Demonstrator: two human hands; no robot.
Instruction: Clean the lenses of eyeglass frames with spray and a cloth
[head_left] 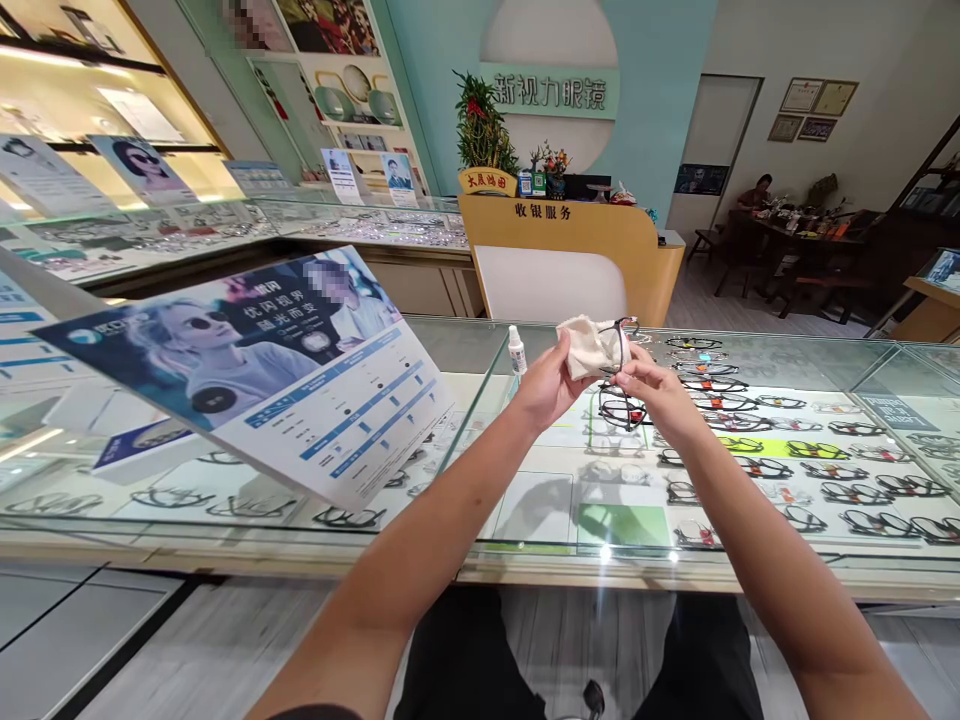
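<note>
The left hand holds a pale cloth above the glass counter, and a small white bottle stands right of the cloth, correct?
Not quite: the head view shows the small white bottle left of the pale cloth, which the left hand does hold.

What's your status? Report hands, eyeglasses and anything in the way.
Left hand gripping white cloth. Right hand holding dark-framed eyeglasses, partly hidden by white cloth. Small white bottle upright near left hand, not blocking.
</note>
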